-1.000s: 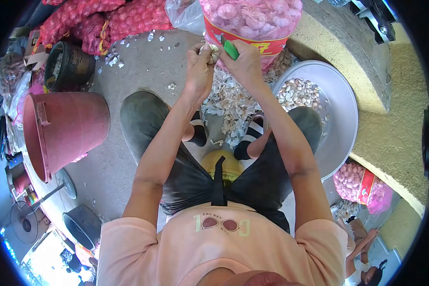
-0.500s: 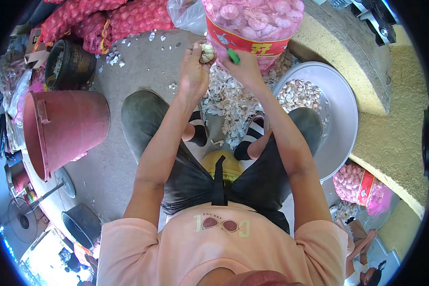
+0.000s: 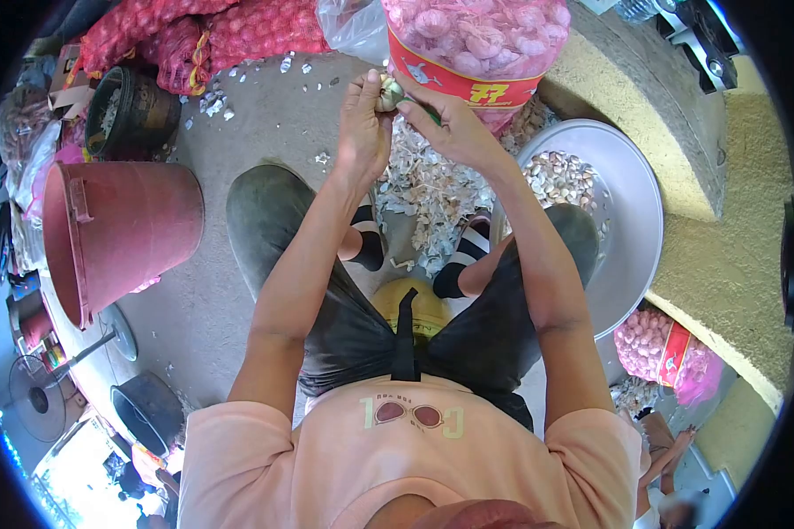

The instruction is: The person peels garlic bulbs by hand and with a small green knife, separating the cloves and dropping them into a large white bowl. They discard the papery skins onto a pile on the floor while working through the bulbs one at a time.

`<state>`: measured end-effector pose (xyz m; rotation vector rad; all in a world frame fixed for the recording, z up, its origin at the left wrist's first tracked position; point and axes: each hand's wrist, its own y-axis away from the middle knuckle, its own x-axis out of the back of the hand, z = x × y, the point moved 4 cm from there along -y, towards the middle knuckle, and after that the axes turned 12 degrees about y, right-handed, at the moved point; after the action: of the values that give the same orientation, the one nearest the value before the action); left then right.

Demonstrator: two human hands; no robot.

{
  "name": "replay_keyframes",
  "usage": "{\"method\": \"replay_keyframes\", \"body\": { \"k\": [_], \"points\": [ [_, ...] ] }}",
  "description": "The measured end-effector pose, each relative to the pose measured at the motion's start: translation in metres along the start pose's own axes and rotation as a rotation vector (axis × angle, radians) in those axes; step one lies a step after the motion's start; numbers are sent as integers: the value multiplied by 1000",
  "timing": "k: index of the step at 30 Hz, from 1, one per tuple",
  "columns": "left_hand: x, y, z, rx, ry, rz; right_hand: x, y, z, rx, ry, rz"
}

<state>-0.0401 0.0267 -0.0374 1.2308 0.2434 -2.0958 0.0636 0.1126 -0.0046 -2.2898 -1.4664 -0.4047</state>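
Observation:
My left hand (image 3: 364,128) holds a whitish garlic bulb (image 3: 387,93) up at arm's length, above a heap of papery garlic skins (image 3: 428,189) on the ground. My right hand (image 3: 454,128) grips a small green-handled knife (image 3: 428,109), mostly hidden by the fingers, and its tip meets the bulb. Just beyond both hands stands a pink mesh sack of garlic (image 3: 476,40) with a red band. A wide metal basin (image 3: 631,220) to my right holds peeled cloves (image 3: 560,176).
A red bucket (image 3: 119,238) lies on its side at my left, with a dark pot (image 3: 132,110) and red mesh sacks (image 3: 194,35) behind it. A concrete ledge (image 3: 679,132) curves round the right. Another garlic sack (image 3: 666,339) and a seated person's legs (image 3: 662,441) are at lower right.
My hands parted half a second ago, with the bulb lifted clear in the left hand. Now the right hand is back against the bulb with the knife.

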Motion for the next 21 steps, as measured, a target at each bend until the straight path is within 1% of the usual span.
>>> {"method": "replay_keyframes", "body": {
  "k": [2,9,11,12,14,15,18,20,21],
  "points": [
    [-2,2,1,-20,-23,16,-1,0,3,49,78,7],
    [-3,2,1,-46,-66,8,-1,-1,-2,32,85,52],
    [-4,3,2,-37,-94,22,-1,-1,0,-96,159,38],
    [-3,2,1,-37,-94,22,-3,-1,1,-96,159,38],
    [1,1,-1,-42,-157,59,-3,0,3,-49,207,151],
    [-1,3,-2,-41,-158,60,-3,-1,5,-50,206,151],
    [-4,6,-5,-44,-152,67,-2,-1,9,-77,123,175],
    [-4,2,-5,-35,-113,12,-3,-2,11,-129,-34,120],
    [-3,2,-4,-35,-114,11,-1,-2,9,-129,-34,122]
  ]
}}
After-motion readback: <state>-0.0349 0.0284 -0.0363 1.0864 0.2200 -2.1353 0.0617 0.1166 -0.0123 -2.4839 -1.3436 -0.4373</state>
